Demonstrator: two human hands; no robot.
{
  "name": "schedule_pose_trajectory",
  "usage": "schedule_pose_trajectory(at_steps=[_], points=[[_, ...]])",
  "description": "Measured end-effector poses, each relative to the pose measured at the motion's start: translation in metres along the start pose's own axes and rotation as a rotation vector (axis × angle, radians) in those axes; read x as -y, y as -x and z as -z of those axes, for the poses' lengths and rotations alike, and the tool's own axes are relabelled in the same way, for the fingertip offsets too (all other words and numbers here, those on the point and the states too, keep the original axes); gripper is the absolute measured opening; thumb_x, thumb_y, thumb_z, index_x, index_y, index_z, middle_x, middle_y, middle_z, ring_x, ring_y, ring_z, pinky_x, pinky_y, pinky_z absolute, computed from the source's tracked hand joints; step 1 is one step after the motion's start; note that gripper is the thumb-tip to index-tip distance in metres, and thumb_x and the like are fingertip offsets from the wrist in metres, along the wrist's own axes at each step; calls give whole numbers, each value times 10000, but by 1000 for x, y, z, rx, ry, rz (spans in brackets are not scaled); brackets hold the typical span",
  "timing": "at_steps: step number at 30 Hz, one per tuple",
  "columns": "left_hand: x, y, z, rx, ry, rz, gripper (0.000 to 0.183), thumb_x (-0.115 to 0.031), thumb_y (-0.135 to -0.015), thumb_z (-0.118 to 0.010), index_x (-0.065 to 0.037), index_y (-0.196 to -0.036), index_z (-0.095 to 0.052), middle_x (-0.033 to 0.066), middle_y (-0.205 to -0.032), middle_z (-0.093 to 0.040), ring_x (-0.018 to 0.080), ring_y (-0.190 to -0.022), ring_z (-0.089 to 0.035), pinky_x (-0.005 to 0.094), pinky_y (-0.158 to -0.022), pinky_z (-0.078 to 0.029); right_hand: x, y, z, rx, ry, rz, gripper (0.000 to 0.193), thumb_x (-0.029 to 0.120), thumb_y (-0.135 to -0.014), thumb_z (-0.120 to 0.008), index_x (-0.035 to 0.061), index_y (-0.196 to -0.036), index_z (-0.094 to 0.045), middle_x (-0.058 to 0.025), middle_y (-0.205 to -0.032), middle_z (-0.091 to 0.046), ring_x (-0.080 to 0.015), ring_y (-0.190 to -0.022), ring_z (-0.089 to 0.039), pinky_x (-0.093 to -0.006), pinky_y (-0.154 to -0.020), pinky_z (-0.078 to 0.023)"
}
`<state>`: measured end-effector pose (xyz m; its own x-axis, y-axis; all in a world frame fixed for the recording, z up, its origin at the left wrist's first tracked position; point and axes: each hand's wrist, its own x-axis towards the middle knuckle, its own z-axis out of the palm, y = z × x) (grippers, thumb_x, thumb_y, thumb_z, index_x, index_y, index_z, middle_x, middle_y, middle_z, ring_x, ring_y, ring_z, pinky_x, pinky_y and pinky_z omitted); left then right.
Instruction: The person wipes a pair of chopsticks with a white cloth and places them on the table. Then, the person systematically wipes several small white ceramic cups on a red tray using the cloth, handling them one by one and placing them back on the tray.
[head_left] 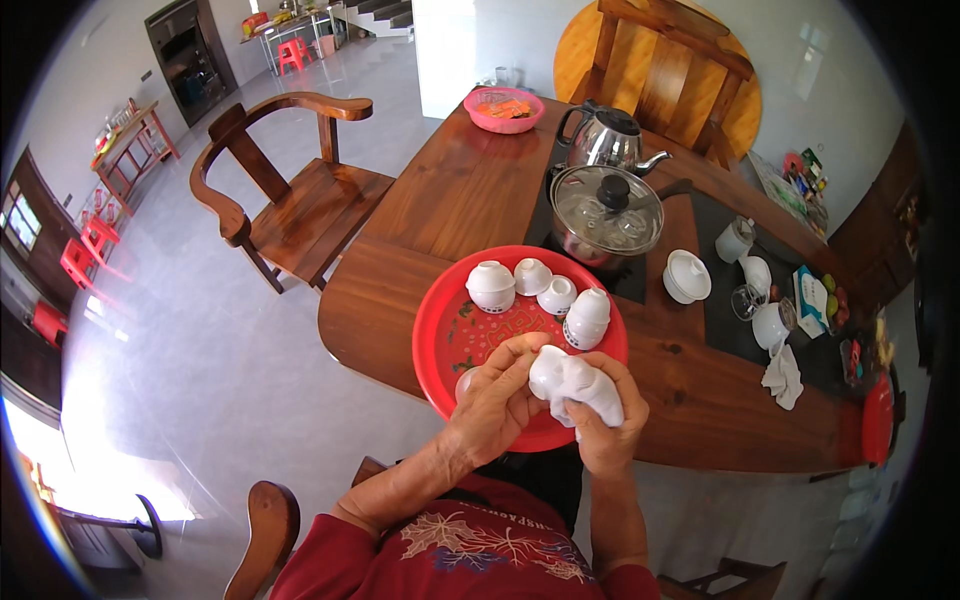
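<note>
Over the red tray [440, 340] on the wooden surface [455, 195], the left hand [497, 398] and right hand [603, 418] both clasp a white cloth [572, 382], near upturned white cups [533, 285].

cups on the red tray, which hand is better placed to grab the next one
Probably the right hand: it sits just below the nearest stacked cups, though it holds the white cloth. The left hand is farther away.
</note>
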<state>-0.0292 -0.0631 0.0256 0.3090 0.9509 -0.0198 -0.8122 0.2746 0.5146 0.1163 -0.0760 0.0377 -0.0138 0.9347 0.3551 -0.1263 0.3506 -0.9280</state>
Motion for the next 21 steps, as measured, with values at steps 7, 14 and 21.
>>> schedule_pose_trajectory(at_steps=[7, 14, 21], points=[[3, 2, 0, 22, -132, -86, 403, -184, -1004, -422, -45, -1380, -384, 93, -1235, -561, 175, -1120, -555, 331, -948, -469, -4, -10, -10, 137, 552, 550, 446, -53, -666, -715, 9, -1097, -618, -117, -987, -580, -283, -842, -555, -367, -722, -473], [-2, -2, 8, 63, -80, -16, 385, -210, -1004, -428, -52, -1354, -413, 86, -1226, -550, 176, -1133, -538, 338, -961, -456, 10, -10, 2, 274, 498, 371, 474, -34, -666, -732, 24, -1123, -620, -109, -1024, -568, -270, -945, -578, -337, -781, -484], [-6, 0, 4, 114, -114, 39, 446, -355, -1010, -387, -51, -1335, -421, 59, -1147, -550, 145, -980, -520, 321, -831, -450, 7, -9, 1, -2, -182, -30, 383, -69, -756, -624, 24, -1123, -562, -40, -960, -627, -125, -836, -605, -275, -734, -507]])
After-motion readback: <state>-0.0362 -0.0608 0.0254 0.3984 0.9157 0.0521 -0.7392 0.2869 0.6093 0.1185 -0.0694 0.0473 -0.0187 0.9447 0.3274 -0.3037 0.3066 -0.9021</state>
